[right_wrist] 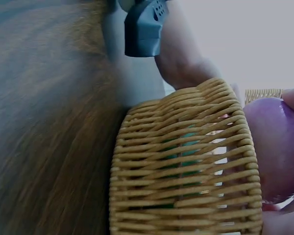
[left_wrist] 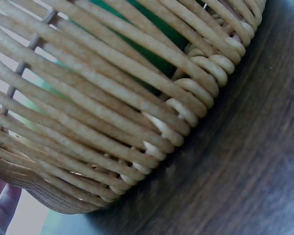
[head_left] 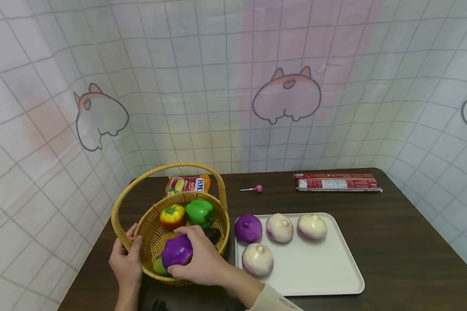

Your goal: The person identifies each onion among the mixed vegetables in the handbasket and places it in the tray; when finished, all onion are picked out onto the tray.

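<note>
My right hand [head_left: 203, 259] holds a shiny purple turnip [head_left: 177, 250] over the wicker basket [head_left: 149, 224], thumb on its near side and fingers over its far side. The right wrist view catches the turnip [right_wrist: 274, 147] just past the basket rim. With my left hand [head_left: 127, 259] I grip the basket's left rim by the foot of its handle. Inside lie a yellow-red bell pepper [head_left: 173, 216], a green bell pepper [head_left: 200, 213], a dark, partly hidden vegetable [head_left: 213, 235] and a green rounded piece [head_left: 160, 267]. The left wrist view is mostly woven basket wall [left_wrist: 88, 98].
Right of the basket, a white tray [head_left: 311, 268] carries one purple turnip [head_left: 248, 229] and three whitish ones, among them a turnip [head_left: 258, 259] at the near left. Behind are a candy bag [head_left: 188, 184], a lollipop [head_left: 258, 188] and a long red packet [head_left: 337, 182].
</note>
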`<state>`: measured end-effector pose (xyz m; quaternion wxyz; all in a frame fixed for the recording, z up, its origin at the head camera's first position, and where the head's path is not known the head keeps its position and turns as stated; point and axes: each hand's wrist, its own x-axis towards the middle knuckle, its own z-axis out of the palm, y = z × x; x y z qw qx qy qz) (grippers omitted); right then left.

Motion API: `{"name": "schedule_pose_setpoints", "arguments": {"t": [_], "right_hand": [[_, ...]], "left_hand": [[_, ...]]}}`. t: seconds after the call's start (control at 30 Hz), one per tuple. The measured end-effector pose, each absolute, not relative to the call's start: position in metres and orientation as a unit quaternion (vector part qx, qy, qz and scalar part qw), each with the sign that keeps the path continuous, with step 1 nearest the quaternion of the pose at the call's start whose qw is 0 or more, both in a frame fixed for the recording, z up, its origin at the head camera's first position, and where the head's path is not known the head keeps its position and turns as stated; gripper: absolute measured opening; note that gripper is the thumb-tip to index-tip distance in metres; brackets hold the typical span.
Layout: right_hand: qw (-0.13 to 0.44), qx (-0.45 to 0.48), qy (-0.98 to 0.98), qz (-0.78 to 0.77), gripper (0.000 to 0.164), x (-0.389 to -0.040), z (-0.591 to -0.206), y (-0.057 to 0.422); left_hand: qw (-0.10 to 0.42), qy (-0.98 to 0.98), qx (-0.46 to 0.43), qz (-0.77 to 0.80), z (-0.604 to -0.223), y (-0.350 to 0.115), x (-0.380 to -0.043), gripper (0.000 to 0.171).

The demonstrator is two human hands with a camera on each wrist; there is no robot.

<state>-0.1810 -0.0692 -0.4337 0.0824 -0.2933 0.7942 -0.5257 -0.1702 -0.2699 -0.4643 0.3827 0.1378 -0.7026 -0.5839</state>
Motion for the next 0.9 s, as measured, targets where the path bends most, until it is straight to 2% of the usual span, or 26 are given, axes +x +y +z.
{"name": "schedule_pose_setpoints", "arguments": {"t": [0.2, 0.47, 0.67, 0.9], "right_hand": [[0.046, -0.33, 0.788, -0.517, 0.075, -0.171, -0.439, -0.056], [0.013, -0.335, 0.772, -0.54, 0.076, -0.167, -0.443, -0.036], [0.011, -0.335, 0.746, -0.576, 0.07, -0.167, -0.445, -0.026], [-0.014, -0.32, 0.741, -0.591, 0.072, -0.165, -0.44, -0.012]], "left_hand": [[0.371, -0.706, 0.155, -0.583, -0.478, -0.278, -0.177, 0.016], [0.37, -0.711, 0.157, -0.577, -0.491, -0.283, -0.184, 0.016], [0.374, -0.705, 0.153, -0.583, -0.478, -0.277, -0.177, 0.016], [0.386, -0.705, 0.13, -0.581, -0.463, -0.27, -0.171, 0.014]]}}
